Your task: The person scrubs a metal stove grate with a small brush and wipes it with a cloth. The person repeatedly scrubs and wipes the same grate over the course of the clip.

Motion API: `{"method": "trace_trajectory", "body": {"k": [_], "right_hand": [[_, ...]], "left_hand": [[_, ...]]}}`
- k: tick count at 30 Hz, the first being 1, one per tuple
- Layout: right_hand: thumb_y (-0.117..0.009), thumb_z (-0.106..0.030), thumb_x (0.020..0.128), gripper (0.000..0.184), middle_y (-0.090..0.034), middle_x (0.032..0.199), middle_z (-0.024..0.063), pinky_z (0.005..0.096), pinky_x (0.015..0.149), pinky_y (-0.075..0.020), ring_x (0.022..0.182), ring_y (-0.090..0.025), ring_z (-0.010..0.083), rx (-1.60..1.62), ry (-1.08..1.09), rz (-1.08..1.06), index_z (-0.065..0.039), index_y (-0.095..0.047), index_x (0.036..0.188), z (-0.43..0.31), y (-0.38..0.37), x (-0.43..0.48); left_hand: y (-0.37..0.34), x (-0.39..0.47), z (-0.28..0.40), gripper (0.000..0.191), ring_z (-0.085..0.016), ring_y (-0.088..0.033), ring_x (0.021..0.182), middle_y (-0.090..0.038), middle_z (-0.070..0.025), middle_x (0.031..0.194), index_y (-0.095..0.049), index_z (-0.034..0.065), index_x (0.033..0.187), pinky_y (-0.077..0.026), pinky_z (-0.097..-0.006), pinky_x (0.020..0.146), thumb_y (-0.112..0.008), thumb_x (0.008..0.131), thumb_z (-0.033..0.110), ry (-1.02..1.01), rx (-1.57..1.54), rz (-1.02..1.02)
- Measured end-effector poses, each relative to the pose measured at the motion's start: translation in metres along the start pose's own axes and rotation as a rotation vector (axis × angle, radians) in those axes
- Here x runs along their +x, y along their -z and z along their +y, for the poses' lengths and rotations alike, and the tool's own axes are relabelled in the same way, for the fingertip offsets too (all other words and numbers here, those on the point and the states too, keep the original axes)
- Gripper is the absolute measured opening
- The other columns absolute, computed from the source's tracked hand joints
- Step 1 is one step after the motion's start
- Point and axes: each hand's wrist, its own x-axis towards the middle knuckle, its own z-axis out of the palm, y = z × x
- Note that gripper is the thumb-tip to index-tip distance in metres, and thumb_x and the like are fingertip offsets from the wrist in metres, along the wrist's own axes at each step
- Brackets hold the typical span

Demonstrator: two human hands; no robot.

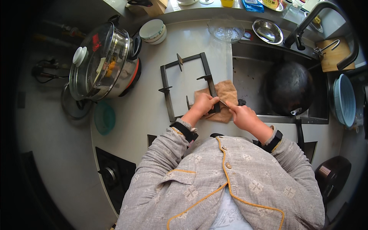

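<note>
A square black metal pan support from a gas stove (pixel 167 75) lies on the pale countertop, its right corner over a tan cloth (pixel 227 89). My left hand (pixel 203 104) grips the frame near that corner, thumb on the bar. My right hand (pixel 242 115) holds a thin, light-coloured scraper-like tool (pixel 223 102) against or close to the same bar; its exact kind is unclear. The cloth spreads under and between both hands. A dark scouring pad or clump (pixel 242 102) sits at the sink's left edge beside my right hand.
The sink (pixel 247 72) on the right holds an upturned black wok (pixel 289 87), its handle over the front edge. A glass-lidded steamer pot (pixel 100 63) stands left. Stacked bowls (pixel 152 31), a clear glass bowl (pixel 225 30) and a steel dish (pixel 267 31) line the back; a teal bowl (pixel 104 118) is at left.
</note>
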Motion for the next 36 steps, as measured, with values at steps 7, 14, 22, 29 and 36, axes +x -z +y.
{"method": "trace_trajectory", "body": {"k": [7, 14, 22, 29, 36], "right_hand": [[-0.051, -0.022, 0.096, 0.04, -0.069, 0.094, 0.0211, 0.0501, 0.079, -0.0524, 0.089, -0.066, 0.0423, 0.035, -0.016, 0.015, -0.022, -0.056, 0.135, -0.001, 0.006, 0.002], [-0.052, -0.022, 0.095, 0.04, -0.069, 0.095, 0.0214, 0.0495, 0.079, -0.0522, 0.088, -0.065, 0.0422, 0.067, -0.045, -0.047, -0.025, -0.057, 0.135, 0.011, -0.002, -0.003], [-0.054, -0.022, 0.095, 0.038, -0.068, 0.08, 0.0192, 0.0494, 0.069, -0.0523, 0.073, -0.064, 0.0412, 0.071, 0.084, 0.063, -0.028, -0.059, 0.132, 0.015, 0.01, -0.004], [-0.053, -0.023, 0.096, 0.036, -0.068, 0.08, 0.0195, 0.0497, 0.071, -0.0529, 0.075, -0.065, 0.0412, 0.001, 0.135, -0.07, -0.025, -0.059, 0.132, 0.012, 0.011, -0.004], [-0.055, -0.022, 0.095, 0.037, -0.067, 0.079, 0.0197, 0.0496, 0.067, -0.0518, 0.073, -0.064, 0.0418, -0.015, 0.139, -0.009, -0.024, -0.059, 0.132, 0.017, -0.001, -0.008]], "left_hand": [[0.001, -0.001, 0.006, 0.048, -0.018, -0.052, 0.04, -0.057, -0.0069, 0.051, -0.062, -0.001, 0.06, -0.044, -0.034, 0.041, -0.068, 0.091, 0.035, -0.004, 0.019, -0.015], [-0.016, -0.006, -0.008, 0.051, -0.016, -0.051, 0.039, -0.055, -0.0056, 0.049, -0.061, -0.0008, 0.058, -0.042, -0.0318, 0.04, -0.066, 0.092, 0.037, -0.133, 0.081, 0.067], [-0.012, -0.026, -0.022, 0.046, -0.012, -0.054, 0.047, -0.057, -0.004, 0.056, -0.062, -0.0012, 0.068, -0.045, -0.0301, 0.041, -0.061, 0.095, 0.035, -0.154, -0.166, 0.067], [-0.025, -0.031, -0.034, 0.046, -0.014, -0.052, 0.04, -0.056, -0.0042, 0.053, -0.063, -0.0011, 0.067, -0.041, -0.0303, 0.038, -0.063, 0.095, 0.035, -0.243, -0.011, 0.122], [-0.022, -0.028, -0.018, 0.048, -0.016, -0.053, 0.038, -0.058, -0.0069, 0.053, -0.065, -0.0005, 0.062, -0.043, -0.0317, 0.036, -0.063, 0.095, 0.035, -0.007, -0.116, -0.038]]}}
